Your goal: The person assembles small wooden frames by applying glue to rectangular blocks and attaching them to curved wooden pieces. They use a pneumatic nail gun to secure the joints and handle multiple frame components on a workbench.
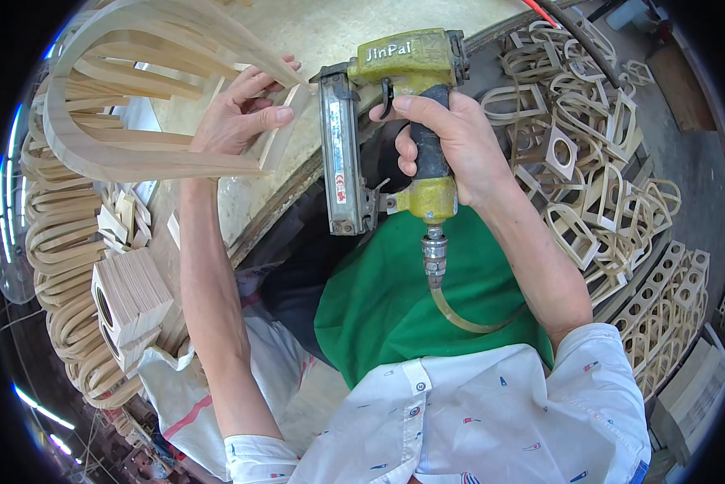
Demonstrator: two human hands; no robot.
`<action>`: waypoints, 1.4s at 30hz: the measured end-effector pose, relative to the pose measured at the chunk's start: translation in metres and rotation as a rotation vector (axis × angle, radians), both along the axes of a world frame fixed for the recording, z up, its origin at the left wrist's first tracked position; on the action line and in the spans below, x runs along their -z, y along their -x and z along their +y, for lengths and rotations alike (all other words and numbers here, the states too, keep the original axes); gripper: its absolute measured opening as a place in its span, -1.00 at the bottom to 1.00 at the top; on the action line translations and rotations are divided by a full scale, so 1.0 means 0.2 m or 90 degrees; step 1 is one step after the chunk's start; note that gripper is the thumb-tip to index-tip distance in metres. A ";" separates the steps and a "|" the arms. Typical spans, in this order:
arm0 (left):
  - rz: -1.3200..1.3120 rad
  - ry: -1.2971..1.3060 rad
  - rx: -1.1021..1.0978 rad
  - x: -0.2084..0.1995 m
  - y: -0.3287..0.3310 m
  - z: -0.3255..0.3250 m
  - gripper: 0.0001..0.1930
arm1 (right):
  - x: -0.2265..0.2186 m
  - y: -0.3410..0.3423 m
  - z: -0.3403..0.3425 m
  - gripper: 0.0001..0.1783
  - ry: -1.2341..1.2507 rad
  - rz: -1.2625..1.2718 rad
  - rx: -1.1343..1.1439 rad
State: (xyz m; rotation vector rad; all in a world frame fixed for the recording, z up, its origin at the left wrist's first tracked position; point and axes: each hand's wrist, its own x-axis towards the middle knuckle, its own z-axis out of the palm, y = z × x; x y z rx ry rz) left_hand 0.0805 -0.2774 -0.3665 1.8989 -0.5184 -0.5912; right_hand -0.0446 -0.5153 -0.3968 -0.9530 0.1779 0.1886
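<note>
My right hand (451, 137) grips the black handle of a yellow pneumatic nail gun (395, 121), index finger by the trigger; its metal magazine (340, 153) points down and an air hose (451, 310) hangs from the base. My left hand (245, 109) holds a small flat wooden end piece (286, 129) against the open end of a bent U-shaped wooden frame (137, 161). The gun's nose sits right beside that joint, above the edge of the workbench (322, 40).
Stacks of bent wooden frames (56, 266) line the left side. A stack of square wooden plates with round holes (129, 298) lies below my left arm. A heap of finished arched wooden pieces (596, 169) fills the floor at right. A green cloth (411, 282) covers my lap.
</note>
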 end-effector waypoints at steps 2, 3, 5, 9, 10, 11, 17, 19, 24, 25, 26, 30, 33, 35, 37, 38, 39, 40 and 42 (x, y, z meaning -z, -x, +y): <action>0.003 0.002 -0.004 0.00 0.00 0.00 -0.44 | -0.01 0.00 0.01 -0.74 -0.007 -0.004 0.005; 0.002 0.006 -0.004 0.00 0.00 0.00 -0.44 | -0.01 0.00 0.01 -0.74 -0.002 0.005 0.001; -0.005 0.003 -0.004 0.00 0.00 0.00 -0.44 | -0.02 0.00 0.00 -0.74 0.009 0.021 -0.007; -0.011 -0.024 -0.003 0.01 0.00 0.02 -0.43 | -0.06 0.02 -0.03 -0.74 0.028 -0.009 0.001; -0.008 -0.030 -0.005 0.01 0.00 0.03 -0.42 | -0.08 0.03 -0.06 -0.74 0.052 -0.024 -0.014; -0.023 -0.028 0.010 0.01 -0.01 0.02 -0.42 | -0.12 0.04 -0.08 -0.75 0.083 -0.042 -0.034; -0.046 0.004 0.040 0.06 -0.03 0.04 -0.43 | -0.39 0.03 -0.17 -0.69 0.388 -0.123 -0.073; -0.032 0.015 0.051 0.07 -0.03 0.04 -0.43 | -0.43 -0.03 -0.18 -0.70 0.468 -0.150 -0.123; -0.045 0.028 0.067 0.09 -0.07 0.05 -0.43 | -0.41 -0.01 -0.13 -0.55 0.772 -0.515 -0.161; -0.037 0.036 0.068 0.10 -0.07 0.05 -0.43 | -0.35 -0.02 -0.13 -0.42 0.893 -0.619 -0.164; -0.041 0.029 0.065 0.10 -0.08 0.05 -0.42 | -0.32 -0.03 -0.13 -0.41 0.980 -0.671 -0.166; -0.066 0.015 0.070 0.10 -0.08 0.06 -0.40 | -0.16 -0.09 -0.12 -0.48 1.171 -0.864 -0.135; -0.078 0.017 0.071 0.10 -0.08 0.06 -0.39 | -0.11 -0.10 -0.12 -0.50 1.200 -0.913 -0.135; -0.074 0.004 0.065 0.10 -0.07 0.05 -0.39 | -0.10 -0.09 -0.11 -0.50 1.210 -0.911 -0.150; -0.064 -0.024 0.061 0.08 -0.07 0.04 -0.39 | -0.09 -0.09 -0.11 -0.49 1.203 -0.911 -0.141; -0.073 -0.004 0.051 0.08 -0.05 0.04 -0.42 | -0.09 -0.09 -0.11 -0.49 1.198 -0.913 -0.137; -0.081 0.015 0.042 0.08 -0.04 0.04 -0.44 | -0.09 -0.09 -0.10 -0.49 1.198 -0.917 -0.137; -0.090 0.035 0.032 0.08 -0.04 0.03 -0.46 | -0.09 -0.10 -0.10 -0.49 1.199 -0.920 -0.138; -0.081 0.036 0.030 0.10 -0.05 0.04 -0.46 | -0.09 -0.10 -0.10 -0.49 1.201 -0.924 -0.139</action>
